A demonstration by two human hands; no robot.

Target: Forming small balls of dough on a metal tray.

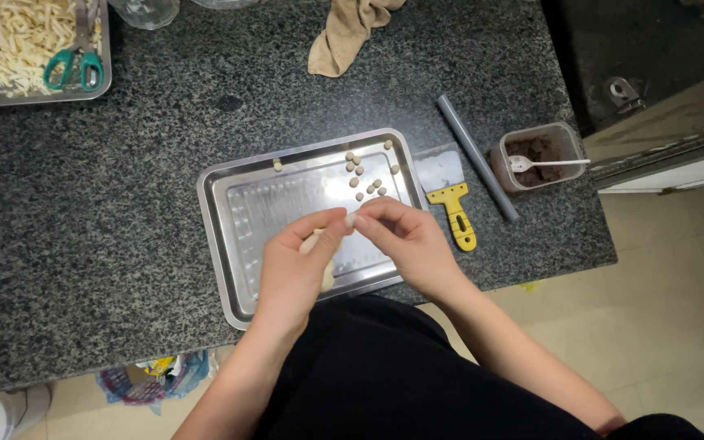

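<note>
dough [325, 259]: pale, soft strip, hangs over steel tray [230, 236] | tip pinched between fingertips | dough balls [366, 178]: small, round, tan, clustered at tray's far right

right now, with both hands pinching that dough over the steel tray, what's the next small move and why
Probably pull the small bit free and set it with the other dough pieces at the tray's far right. The right hand pinches a tiny piece at the tip of the dough strip held by the left hand, both above the steel tray, where about a dozen similar pellets already lie.
</note>
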